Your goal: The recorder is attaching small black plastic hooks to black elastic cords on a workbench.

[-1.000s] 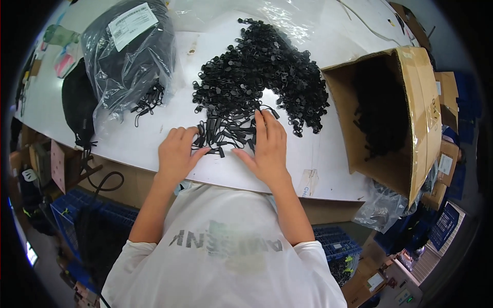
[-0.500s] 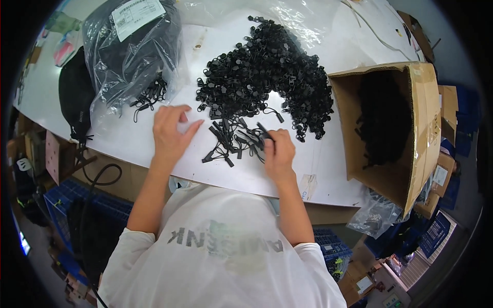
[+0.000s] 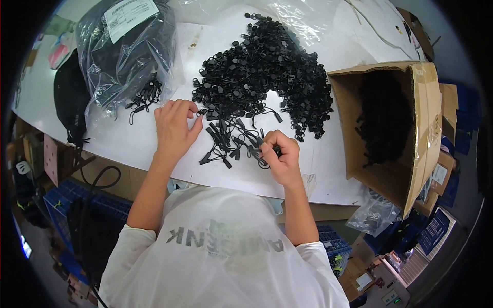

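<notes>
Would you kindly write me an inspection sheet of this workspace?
Surface: white tabletop.
Work items: black corded pieces, loose, nearer the person than a pile of small black pieces.
Clutter: plastic-wrapped black bundle at left; open carton holding black items at right.
Hands: left hand open at the pile's left edge; right hand closed on corded pieces, number unclear.
Cables: pale cord at far right; black cable looping below the tabletop's left.
Surroundings: blue crates below the tabletop; further cartons at far right.
</notes>
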A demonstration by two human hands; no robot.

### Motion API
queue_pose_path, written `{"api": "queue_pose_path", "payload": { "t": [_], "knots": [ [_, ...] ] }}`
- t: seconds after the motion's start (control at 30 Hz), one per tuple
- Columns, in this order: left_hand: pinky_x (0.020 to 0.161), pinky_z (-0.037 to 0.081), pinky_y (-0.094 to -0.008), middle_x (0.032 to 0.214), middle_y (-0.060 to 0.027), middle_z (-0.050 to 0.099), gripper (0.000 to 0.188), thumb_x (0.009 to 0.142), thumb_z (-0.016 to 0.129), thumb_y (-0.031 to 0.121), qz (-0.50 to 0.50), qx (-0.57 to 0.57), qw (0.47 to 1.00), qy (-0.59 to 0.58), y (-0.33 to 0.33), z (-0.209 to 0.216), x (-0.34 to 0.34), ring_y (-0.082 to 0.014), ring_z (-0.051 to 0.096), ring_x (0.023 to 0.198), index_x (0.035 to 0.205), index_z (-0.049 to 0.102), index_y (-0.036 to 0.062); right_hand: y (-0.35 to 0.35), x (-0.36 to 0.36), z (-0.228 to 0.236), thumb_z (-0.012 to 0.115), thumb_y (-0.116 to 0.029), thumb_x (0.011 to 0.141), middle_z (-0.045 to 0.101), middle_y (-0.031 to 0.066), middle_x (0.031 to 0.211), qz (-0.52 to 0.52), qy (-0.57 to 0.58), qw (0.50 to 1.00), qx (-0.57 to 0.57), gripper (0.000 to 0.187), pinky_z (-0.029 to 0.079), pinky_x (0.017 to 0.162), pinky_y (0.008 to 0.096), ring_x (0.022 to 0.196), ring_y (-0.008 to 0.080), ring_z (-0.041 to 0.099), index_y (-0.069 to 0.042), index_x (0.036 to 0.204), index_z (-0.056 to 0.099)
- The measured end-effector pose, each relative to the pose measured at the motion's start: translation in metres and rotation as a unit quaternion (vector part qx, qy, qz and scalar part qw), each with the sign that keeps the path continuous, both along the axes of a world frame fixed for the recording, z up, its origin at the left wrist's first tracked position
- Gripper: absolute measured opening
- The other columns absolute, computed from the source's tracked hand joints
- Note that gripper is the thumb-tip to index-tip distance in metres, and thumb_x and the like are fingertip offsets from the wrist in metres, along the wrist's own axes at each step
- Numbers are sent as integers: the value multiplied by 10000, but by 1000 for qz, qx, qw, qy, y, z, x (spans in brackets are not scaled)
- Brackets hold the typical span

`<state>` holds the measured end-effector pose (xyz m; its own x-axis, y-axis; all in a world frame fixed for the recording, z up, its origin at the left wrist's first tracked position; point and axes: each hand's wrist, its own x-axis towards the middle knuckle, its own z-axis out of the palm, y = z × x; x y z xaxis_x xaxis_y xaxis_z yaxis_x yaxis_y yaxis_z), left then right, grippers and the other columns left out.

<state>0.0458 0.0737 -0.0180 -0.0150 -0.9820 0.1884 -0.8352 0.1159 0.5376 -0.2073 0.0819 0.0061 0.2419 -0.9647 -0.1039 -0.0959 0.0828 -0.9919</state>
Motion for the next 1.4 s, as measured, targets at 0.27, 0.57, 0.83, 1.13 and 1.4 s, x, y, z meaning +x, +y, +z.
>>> {"api": "queue_pose_path", "payload": {
  "t": [0.27,0.57,0.83,1.13,1.4],
  "knots": [
    [709,322,-363,721,11,556,201,702,717,107,-16,7,1000,2,-1,0,7,-191,531,744,853,585,112,3,-4,-2,607,11,802,527,10,660,-3,-10,999,-43,249,284,465,213,514,40,354,-43,640,426],
    [714,323,-378,726,-6,564,157,724,685,112,-18,38,999,-13,-4,4,5,-209,542,770,811,556,92,11,-6,-8,553,-111,819,436,-26,715,-42,-98,994,31,129,287,557,206,629,52,355,-45,858,449],
    [709,389,-376,697,-36,574,138,751,666,66,-12,32,999,21,2,14,8,-225,567,713,806,540,63,10,-4,-7,497,-112,838,411,-39,663,-97,-45,990,88,119,273,538,229,597,60,334,-8,886,529],
    [614,500,-305,720,-128,655,109,817,639,30,-45,129,966,221,5,50,-5,-240,664,658,878,553,2,20,-5,2,358,-413,940,380,27,536,3,178,984,-16,491,259,486,300,490,115,354,28,982,571],
    [519,453,-259,634,-72,637,83,772,686,31,-97,104,941,307,5,51,-33,-170,616,539,781,605,11,21,4,16,434,-180,912,525,151,610,31,222,974,-33,205,388,514,402,531,357,516,-3,858,523]
  ]
}}
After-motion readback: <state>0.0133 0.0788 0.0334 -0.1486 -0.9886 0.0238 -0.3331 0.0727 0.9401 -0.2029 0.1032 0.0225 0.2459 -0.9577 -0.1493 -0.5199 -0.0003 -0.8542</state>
